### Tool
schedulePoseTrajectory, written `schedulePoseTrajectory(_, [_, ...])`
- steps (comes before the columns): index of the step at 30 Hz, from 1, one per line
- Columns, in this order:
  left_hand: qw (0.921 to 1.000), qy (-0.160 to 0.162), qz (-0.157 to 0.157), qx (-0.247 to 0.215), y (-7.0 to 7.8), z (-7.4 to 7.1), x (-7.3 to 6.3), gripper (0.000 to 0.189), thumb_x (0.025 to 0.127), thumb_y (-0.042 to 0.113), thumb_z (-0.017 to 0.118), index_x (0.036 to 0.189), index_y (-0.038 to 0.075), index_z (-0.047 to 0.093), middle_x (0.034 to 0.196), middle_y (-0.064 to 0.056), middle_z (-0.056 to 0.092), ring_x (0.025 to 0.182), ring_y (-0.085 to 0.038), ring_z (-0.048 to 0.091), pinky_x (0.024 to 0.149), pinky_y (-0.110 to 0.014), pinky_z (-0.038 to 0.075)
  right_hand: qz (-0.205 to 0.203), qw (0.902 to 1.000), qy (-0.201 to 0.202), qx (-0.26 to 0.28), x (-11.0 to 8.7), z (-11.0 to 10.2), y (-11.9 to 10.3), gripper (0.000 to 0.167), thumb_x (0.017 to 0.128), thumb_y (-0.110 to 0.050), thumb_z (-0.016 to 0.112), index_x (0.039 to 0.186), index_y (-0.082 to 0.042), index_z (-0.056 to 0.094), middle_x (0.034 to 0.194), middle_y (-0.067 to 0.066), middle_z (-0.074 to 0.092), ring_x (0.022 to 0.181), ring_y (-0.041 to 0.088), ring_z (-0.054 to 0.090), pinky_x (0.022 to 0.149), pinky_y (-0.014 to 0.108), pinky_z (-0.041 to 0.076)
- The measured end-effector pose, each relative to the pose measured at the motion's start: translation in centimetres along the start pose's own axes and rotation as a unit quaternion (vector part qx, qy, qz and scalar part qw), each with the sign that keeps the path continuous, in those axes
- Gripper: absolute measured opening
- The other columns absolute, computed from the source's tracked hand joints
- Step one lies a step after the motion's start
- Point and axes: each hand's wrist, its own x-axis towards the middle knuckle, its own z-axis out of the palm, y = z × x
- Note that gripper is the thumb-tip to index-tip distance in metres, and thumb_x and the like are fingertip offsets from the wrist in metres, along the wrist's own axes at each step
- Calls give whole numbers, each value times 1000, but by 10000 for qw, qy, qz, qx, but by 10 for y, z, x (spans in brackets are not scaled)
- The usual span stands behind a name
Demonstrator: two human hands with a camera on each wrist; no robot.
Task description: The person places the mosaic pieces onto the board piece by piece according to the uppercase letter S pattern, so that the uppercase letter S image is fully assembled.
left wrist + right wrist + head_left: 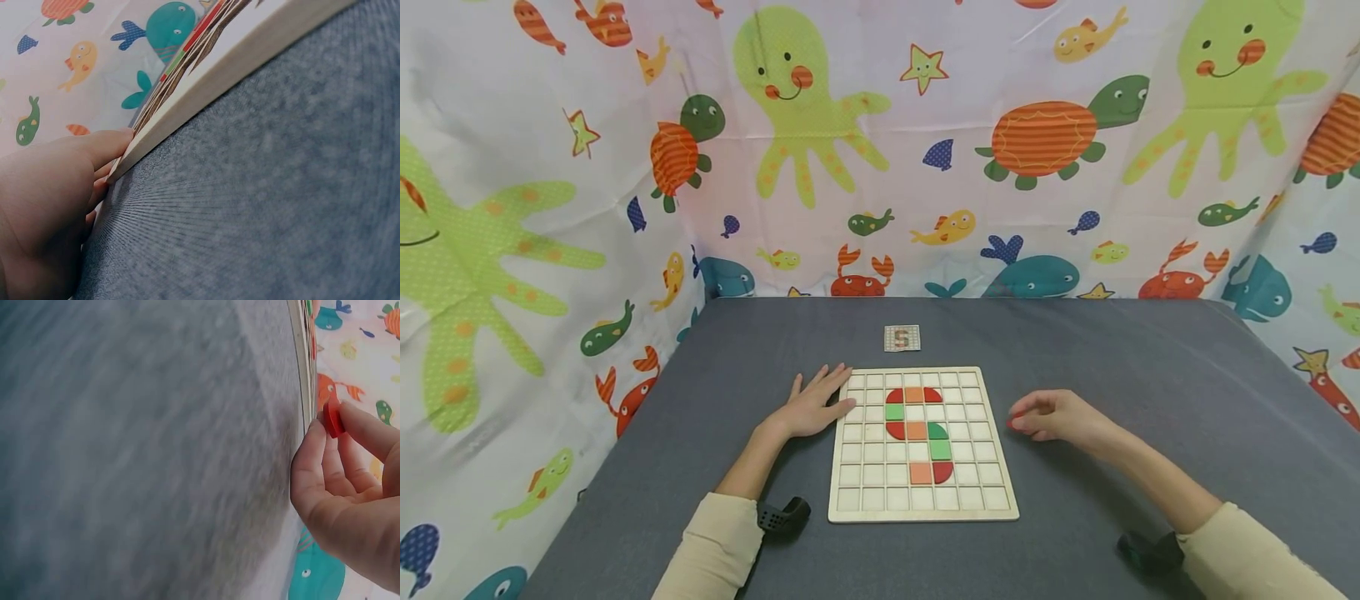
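Note:
A wooden grid board (852,498) lies on the table, with red, orange and green tiles forming a curved figure across several of its cells. My left hand (808,410) rests at the board's upper left edge, fingers extended and thumb on the rim; the left wrist view shows the thumb (112,145) against that edge. To the right of the board, my right hand (1060,421) pinches a small red tile (333,417) between thumb and fingertips. Among the tiles on the board are an orange square (921,473) and a red rounded tile (943,472) in the lowest filled row.
A small card (902,338) with a printed grid and an S-like figure lies behind the board. The dark grey table (775,333) meets a curtain (880,233) with sea animals at the back. Dark bands (784,515) show at both wrists.

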Motion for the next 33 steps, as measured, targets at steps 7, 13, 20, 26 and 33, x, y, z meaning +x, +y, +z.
schedulePoseTrajectory(7, [10000,12,-24,24,2,-1,0,65,100,38,48,151,6,26,156,-13,20,143,-35,7,107,-61,-8,-50,10000,11,-81,8,13,-10,30,87,-18,72,108,2,64,96,7,68,85,22,57,74,35,49])
schedulePoseTrajectory(13, [10000,6,23,1,4,-1,0,64,100,38,48,151,6,26,156,-14,20,143,-35,7,107,-61,-8,-168,9994,-297,113,11,20,-16,36,88,-13,70,117,6,60,103,11,66,92,20,59,79,33,52])
schedulePoseTrajectory(20, [10000,44,10,49,3,-1,2,64,100,39,48,151,6,27,155,-13,21,143,-35,8,107,-61,-7,-228,9966,-603,507,15,26,-16,35,88,-9,70,117,9,61,105,13,64,92,19,59,82,32,53])
schedulePoseTrajectory(26, [10000,40,36,32,1,0,1,65,100,39,48,151,7,27,156,-13,21,143,-35,7,107,-62,-8,-178,9978,-519,378,18,32,-24,36,88,-10,70,119,6,62,101,10,64,92,20,57,80,32,52])
schedulePoseTrajectory(33, [10000,48,35,-4,1,0,0,64,100,38,47,151,6,27,156,-13,20,143,-35,7,106,-62,-7,-98,9992,-331,192,23,40,-27,37,85,-11,73,118,3,64,102,8,65,95,22,54,78,31,50])
